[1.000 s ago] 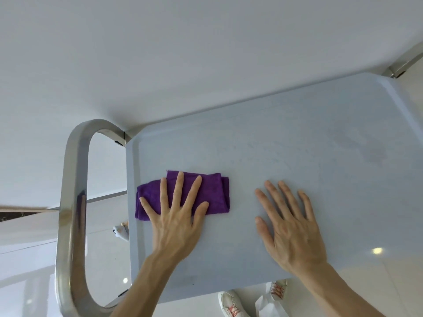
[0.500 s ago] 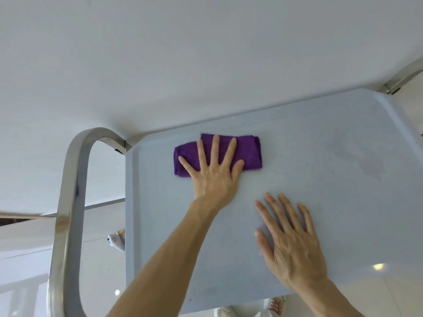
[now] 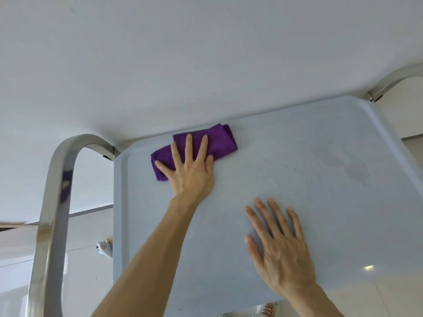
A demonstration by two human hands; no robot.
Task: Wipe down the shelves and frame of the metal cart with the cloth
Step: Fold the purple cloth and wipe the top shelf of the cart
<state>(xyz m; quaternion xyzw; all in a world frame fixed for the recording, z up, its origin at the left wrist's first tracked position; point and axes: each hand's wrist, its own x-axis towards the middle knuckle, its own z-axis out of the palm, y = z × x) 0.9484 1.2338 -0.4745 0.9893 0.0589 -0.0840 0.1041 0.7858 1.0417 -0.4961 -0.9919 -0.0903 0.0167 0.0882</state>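
A folded purple cloth (image 3: 219, 139) lies on the pale grey top shelf (image 3: 320, 202) of the cart, close to its far edge and left of the middle. My left hand (image 3: 191, 168) presses flat on the cloth with straight, spread fingers. My right hand (image 3: 279, 245) rests flat on the bare shelf nearer to me, fingers spread. The cart's shiny metal handle loop (image 3: 55, 202) curves up at the left end. A second metal frame bend (image 3: 389, 83) shows at the far right corner.
A white wall (image 3: 183, 53) rises directly behind the shelf's far edge. A faint darker smudge (image 3: 343, 165) marks the shelf at the right. Glossy white floor (image 3: 87, 259) shows below at the left, with a small object (image 3: 104, 248) on it.
My left hand has slid the cloth away from me, from the near left of the shelf to its far edge. My right hand has stayed flat in place.
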